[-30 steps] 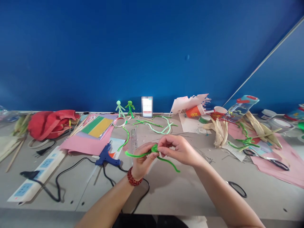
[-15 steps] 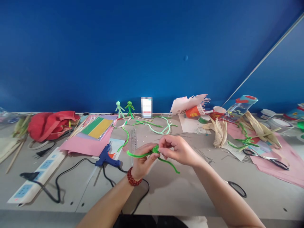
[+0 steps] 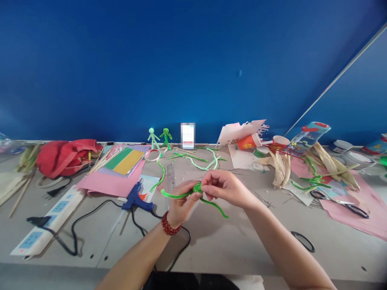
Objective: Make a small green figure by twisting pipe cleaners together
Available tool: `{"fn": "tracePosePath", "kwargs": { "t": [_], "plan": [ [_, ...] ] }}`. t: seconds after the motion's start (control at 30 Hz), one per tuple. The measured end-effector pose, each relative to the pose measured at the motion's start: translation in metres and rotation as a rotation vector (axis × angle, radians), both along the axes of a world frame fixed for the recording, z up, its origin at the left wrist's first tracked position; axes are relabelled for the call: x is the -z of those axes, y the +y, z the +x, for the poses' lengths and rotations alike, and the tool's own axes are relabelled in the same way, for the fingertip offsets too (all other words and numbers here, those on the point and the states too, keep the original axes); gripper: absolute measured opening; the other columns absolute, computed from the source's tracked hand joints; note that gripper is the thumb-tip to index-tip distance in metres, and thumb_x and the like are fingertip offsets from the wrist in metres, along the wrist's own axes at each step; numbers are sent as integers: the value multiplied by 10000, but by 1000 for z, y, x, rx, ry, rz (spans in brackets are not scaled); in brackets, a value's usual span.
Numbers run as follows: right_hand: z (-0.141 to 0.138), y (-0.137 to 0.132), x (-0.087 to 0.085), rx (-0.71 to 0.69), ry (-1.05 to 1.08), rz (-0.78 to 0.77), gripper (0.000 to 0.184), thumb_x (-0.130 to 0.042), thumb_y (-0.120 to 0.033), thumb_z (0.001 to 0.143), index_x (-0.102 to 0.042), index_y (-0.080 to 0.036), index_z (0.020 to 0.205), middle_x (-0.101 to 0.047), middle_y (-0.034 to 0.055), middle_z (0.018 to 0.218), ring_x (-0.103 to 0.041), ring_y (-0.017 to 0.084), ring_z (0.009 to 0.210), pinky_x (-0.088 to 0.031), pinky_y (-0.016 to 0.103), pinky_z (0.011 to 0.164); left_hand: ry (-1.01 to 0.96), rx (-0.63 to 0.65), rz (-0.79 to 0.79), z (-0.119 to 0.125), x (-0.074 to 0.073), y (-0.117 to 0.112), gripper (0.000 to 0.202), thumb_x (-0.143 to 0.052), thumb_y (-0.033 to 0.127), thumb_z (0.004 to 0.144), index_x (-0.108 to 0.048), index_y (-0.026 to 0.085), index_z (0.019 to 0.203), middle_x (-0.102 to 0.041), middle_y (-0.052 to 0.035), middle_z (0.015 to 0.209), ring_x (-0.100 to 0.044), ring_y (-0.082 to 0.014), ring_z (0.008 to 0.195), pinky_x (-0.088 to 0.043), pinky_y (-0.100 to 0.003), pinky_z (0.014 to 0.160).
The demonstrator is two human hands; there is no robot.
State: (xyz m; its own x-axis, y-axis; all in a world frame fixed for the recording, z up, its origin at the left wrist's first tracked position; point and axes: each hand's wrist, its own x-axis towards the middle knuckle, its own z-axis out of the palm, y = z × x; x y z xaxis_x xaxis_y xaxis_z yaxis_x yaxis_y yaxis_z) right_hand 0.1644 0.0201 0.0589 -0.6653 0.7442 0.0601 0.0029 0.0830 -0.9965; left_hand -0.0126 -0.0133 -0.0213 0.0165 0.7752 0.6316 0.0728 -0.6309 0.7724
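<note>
Over the middle of the table, both hands meet on a bright green pipe cleaner wound into a small coil. My left hand, with a red bead bracelet at the wrist, pinches the coil between thumb and fingers. One loose end sticks out to the left and another trails down to the right. My right hand pinches at the coil's right side; its fingertips hide part of it. Beyond them stand a pale green pipe cleaner figure and a darker green figure near the blue wall.
A blue glue gun with a black cord lies left, beside a white power strip. A clear ruler lies behind my left hand. Scissors, paper cups, corn husks and pink paper crowd the right.
Both hands stay in nearly the same place on the green coil. My right hand has shifted very slightly, and the coil's rounded face shows a little more. The view has tilted slightly.
</note>
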Motion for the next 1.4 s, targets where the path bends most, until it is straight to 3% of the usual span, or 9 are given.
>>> {"fn": "tracePosePath", "kwargs": {
  "t": [0.2, 0.47, 0.73, 0.9, 1.2, 1.4],
  "plan": [
    [1, 2, 1, -61, 2, -23, 247, -697, -372, 818, -595, -149, 793, -596, -17, 620, -526, 78, 545, -409, 191, 507, 30, -12, 5, 0, -3, 0, 187, -638, 251, 859, -714, 200, 1022, -738, -81, 933, -667, -204, 853, -528, -315, 751],
    [-1, 0, 1, 8, -43, 35, 276, -708, -382, 798, -575, -151, 729, -577, -30, 560, -476, 69, 496, -340, 180, 478, 35, -15, 45, 1, -6, 1, 182, -639, 240, 859, -704, 187, 1020, -735, -78, 909, -664, -199, 831, -521, -307, 730],
    [-8, -5, 7, 120, -37, 56, 248, -689, -358, 813, -566, -158, 731, -615, -9, 554, -537, 84, 493, -401, 184, 480, 21, -31, 23, 2, -4, 1, 187, -644, 260, 856, -707, 185, 1015, -735, -85, 916, -665, -204, 829, -530, -316, 733],
    [-9, -1, 9, 60, 109, -11, 307, -661, -445, 844, -591, -150, 800, -656, 19, 629, -598, 109, 556, -500, 231, 552, -54, -30, -42, 1, -2, 1, 193, -637, 300, 863, -722, 188, 995, -736, -88, 916, -673, -213, 825, -546, -330, 736],
    [-9, -3, 9, 89, 105, -14, 252, -696, -381, 831, -579, -158, 817, -658, 4, 628, -602, 98, 542, -514, 221, 538, -75, -35, -30, 2, -2, 1, 188, -654, 315, 851, -729, 203, 983, -738, -96, 934, -675, -234, 862, -554, -372, 779],
    [-10, -3, 12, 101, 98, 21, 222, -698, -349, 831, -576, -165, 849, -665, 0, 632, -613, 101, 542, -522, 223, 534, -94, 42, -53, 4, -4, -1, 176, -633, 301, 869, -734, 207, 978, -735, -73, 873, -677, -207, 813, -555, -327, 741]
  ]
}}
